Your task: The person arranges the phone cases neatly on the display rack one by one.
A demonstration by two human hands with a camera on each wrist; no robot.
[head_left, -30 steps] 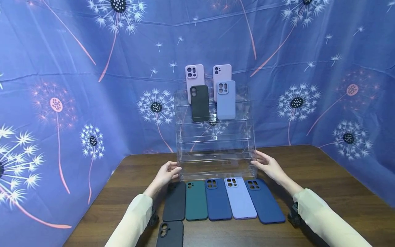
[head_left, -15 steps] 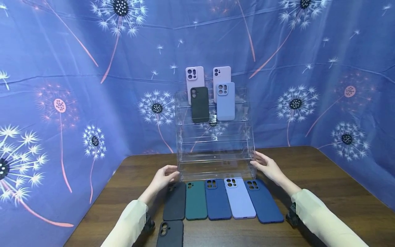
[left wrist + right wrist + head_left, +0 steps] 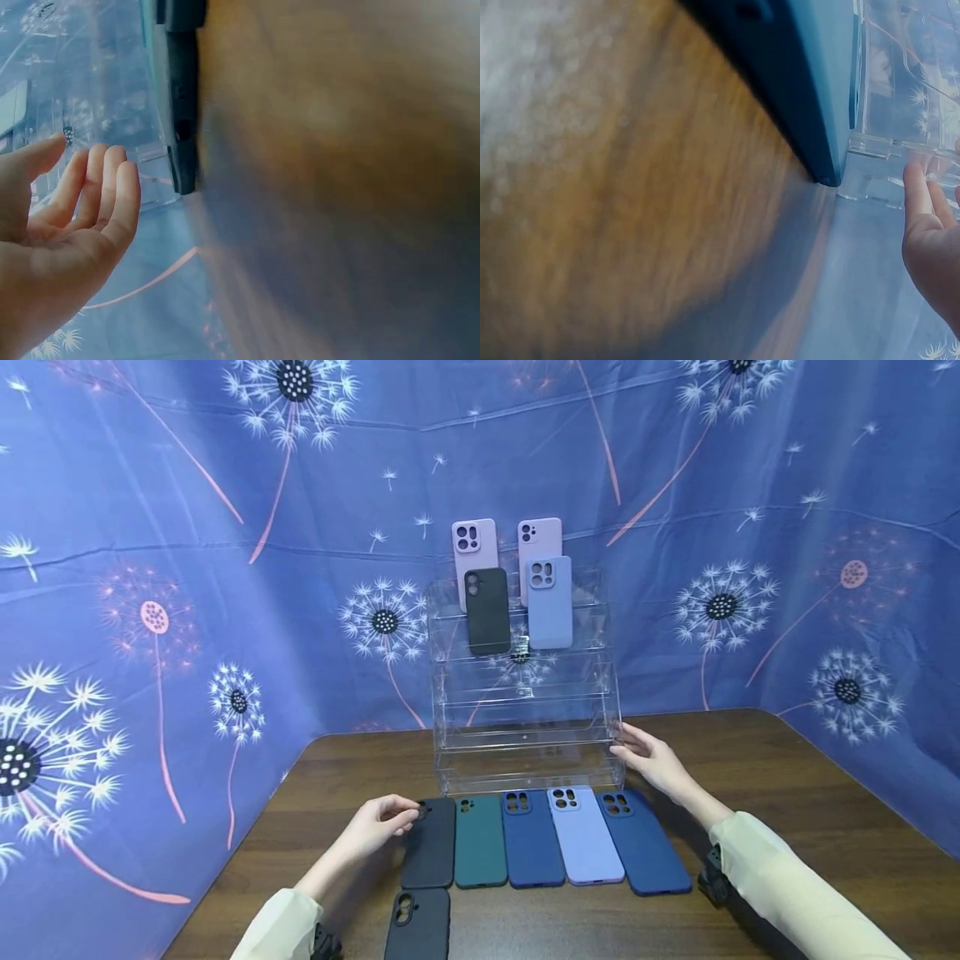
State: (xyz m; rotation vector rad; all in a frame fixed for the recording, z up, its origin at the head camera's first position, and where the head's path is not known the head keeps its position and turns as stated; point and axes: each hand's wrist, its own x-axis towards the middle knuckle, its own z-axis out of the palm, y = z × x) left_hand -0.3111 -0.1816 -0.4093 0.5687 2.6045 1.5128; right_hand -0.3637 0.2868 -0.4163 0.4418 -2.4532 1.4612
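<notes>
Left hand of mine sits at the top corner of the dark grey case, fingers loosely curled; can't tell if it's actually touching. Right hand is relaxed and flat against the clear acrylic stand, on its right side. Both wrist views are blurry, mostly wood. Black case near me is cut off. Brown desk, then blue dandelion cloth behind everything.
</notes>
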